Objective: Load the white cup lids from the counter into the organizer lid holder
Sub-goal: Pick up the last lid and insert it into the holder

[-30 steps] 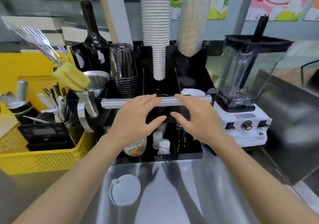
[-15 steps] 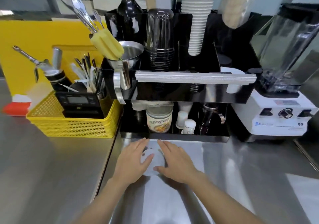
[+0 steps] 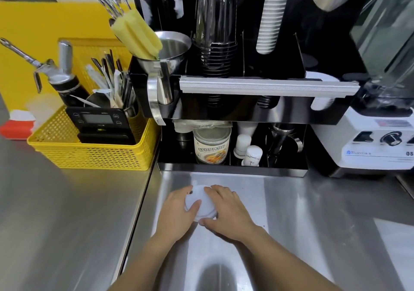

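A white cup lid (image 3: 200, 203) sits on the steel counter (image 3: 291, 223) just in front of the black organizer (image 3: 246, 116). My left hand (image 3: 179, 212) grips its left edge, thumb on top. My right hand (image 3: 226, 212) grips its right edge, fingers curled over the rim. White lids (image 3: 321, 79) are stacked in the organizer's lid holder at the upper right, behind the metal bar (image 3: 268, 85).
A yellow basket (image 3: 89, 151) with a scale and utensils stands at left. A white blender base (image 3: 376, 143) stands at right. The organizer holds stacked cups (image 3: 268, 22), a can (image 3: 211, 145) and small bottles (image 3: 248, 151).
My hands came down from the organizer's top bar to the lid on the counter and closed on it from both sides. The view has tilted downward and moved closer.
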{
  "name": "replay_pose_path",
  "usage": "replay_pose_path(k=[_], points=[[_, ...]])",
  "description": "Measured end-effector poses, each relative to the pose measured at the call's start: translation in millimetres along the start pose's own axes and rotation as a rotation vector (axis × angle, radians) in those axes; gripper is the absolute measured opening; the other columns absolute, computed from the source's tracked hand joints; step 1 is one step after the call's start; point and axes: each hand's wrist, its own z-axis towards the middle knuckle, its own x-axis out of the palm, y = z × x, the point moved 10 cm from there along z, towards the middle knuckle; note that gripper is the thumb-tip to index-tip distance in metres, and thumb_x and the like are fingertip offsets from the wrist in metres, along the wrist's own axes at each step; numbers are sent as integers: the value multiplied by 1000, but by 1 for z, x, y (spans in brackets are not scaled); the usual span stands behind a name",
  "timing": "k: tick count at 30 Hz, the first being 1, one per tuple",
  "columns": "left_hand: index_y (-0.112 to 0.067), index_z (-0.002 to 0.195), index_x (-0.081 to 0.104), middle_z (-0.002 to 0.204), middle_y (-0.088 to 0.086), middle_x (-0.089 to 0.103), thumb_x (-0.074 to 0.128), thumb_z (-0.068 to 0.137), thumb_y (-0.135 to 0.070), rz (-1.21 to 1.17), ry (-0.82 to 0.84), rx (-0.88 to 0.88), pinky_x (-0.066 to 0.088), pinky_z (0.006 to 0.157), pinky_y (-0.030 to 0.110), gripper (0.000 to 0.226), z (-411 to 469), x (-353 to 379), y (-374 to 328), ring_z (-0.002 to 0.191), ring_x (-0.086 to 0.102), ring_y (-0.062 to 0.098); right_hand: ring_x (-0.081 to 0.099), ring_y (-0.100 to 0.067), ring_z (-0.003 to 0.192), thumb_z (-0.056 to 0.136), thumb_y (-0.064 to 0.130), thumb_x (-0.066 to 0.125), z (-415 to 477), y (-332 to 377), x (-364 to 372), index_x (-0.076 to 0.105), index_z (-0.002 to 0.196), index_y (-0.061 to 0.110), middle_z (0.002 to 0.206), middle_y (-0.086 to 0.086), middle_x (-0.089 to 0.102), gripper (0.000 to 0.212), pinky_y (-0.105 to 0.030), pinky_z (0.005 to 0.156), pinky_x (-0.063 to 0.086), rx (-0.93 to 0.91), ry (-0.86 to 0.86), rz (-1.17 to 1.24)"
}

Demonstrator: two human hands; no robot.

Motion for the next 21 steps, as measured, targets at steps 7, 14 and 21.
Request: replay_pose_path(k=[7, 14, 21], points=[[-18, 91, 62, 91, -4, 64, 64, 79, 5, -671, -121, -161, 48, 74, 22, 26, 13, -30, -38, 89, 60, 18, 49, -32, 117, 67, 54, 53, -7, 7, -71, 53, 125, 10, 131, -12, 53, 73, -40, 99, 37, -69, -272, 118], [-26, 82, 65, 91, -5, 66, 67, 76, 5, -779, -177, 7, 51, 79, 39, 32, 12, -66, -129, 92, 62, 23, 43, -19, 111, 70, 54, 60, -26, 6, -157, 54, 121, 12, 126, -11, 55, 66, -33, 93, 35, -127, -461, 87], [-26, 82, 65, 88, -8, 66, 68, 76, 5, -794, -141, 246, 54, 78, 29, 32, 17, -83, -228, 81, 63, 3, 47, -24, 117, 73, 55, 60, -54, -3, -243, 56, 121, 9, 127, -11, 54, 67, -39, 99, 38, -122, -634, 37]])
